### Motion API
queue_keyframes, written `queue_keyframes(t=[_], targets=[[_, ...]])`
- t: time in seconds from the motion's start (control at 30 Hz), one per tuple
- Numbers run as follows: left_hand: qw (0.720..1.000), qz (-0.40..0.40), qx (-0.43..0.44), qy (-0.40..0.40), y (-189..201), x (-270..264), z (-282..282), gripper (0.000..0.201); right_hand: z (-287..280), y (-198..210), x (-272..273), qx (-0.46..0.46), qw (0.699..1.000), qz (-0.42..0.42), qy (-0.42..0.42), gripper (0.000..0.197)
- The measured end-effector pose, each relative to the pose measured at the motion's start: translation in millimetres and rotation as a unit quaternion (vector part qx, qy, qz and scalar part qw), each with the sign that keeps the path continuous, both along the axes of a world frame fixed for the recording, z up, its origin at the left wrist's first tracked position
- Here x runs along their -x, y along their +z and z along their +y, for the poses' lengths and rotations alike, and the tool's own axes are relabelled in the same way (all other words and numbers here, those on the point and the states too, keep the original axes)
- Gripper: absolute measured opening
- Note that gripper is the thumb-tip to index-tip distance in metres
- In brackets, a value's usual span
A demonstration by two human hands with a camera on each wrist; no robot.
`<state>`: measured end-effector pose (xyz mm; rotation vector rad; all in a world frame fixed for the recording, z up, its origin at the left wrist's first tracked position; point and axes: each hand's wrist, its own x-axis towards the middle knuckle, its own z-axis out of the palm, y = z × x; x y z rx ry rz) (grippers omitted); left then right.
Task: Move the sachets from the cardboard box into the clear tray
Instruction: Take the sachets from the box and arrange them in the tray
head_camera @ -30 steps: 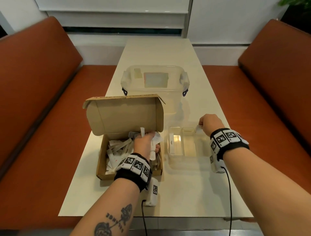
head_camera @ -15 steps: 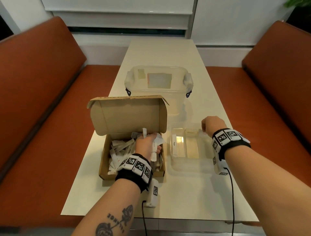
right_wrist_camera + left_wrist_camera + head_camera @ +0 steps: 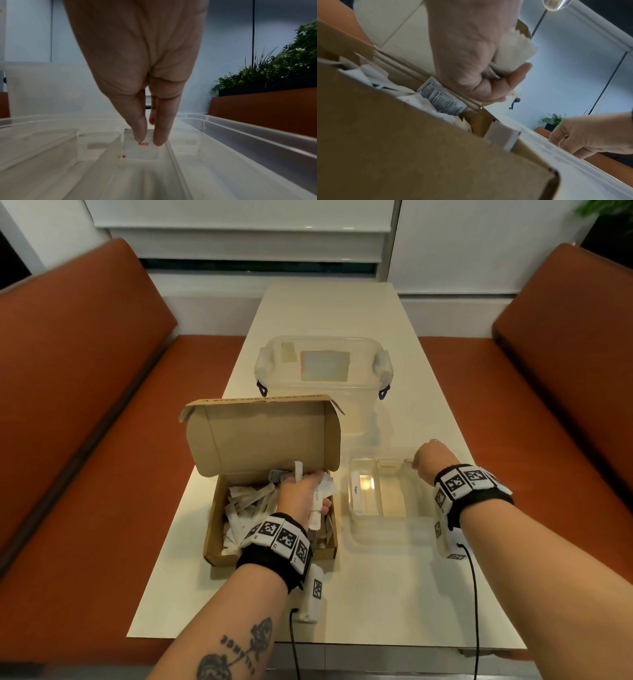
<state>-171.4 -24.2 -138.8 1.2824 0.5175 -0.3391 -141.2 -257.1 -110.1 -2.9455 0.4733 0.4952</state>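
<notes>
The open cardboard box (image 3: 213, 522) sits at the table's near left, lid (image 3: 263, 436) standing up, with several loose white sachets (image 3: 246, 501) inside. My left hand (image 3: 301, 494) is in the box and grips a bundle of sachets (image 3: 317, 501); the left wrist view shows the fist (image 3: 479, 67) closed round white packets (image 3: 513, 54). Just right of the box lies the clear tray (image 3: 383, 529), a sugar sachet (image 3: 356, 491) in its left compartment. My right hand (image 3: 431, 460) is at the tray's far right, its fingertips (image 3: 150, 140) pinching a salt sachet (image 3: 142, 151) down in a small compartment.
A large clear lidded storage bin (image 3: 323, 371) stands behind the box and tray. Orange benches (image 3: 85, 405) flank the narrow table (image 3: 394, 611) on both sides. A planter with greenery (image 3: 274, 70) stands beyond the right bench.
Both hands stay almost where they were. The left hand keeps its bundle inside the box, and the right hand stays at the tray's far right corner.
</notes>
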Motion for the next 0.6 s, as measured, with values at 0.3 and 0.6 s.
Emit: queue_keyframes(t=[0.3, 0.6], targets=[[1.0, 0.004, -0.021, -0.011, 2.3, -0.4, 5.3, 0.016, 12.6, 9.2, 18.3, -0.033, 0.996, 0.077, 0.027, 0.021], [1.0, 0.001, -0.012, -0.003, 2.7, -1.6, -2.4, 0.024, 7.3, 0.6, 36.0, -0.006, 0.998, 0.037, 0.04, 0.019]])
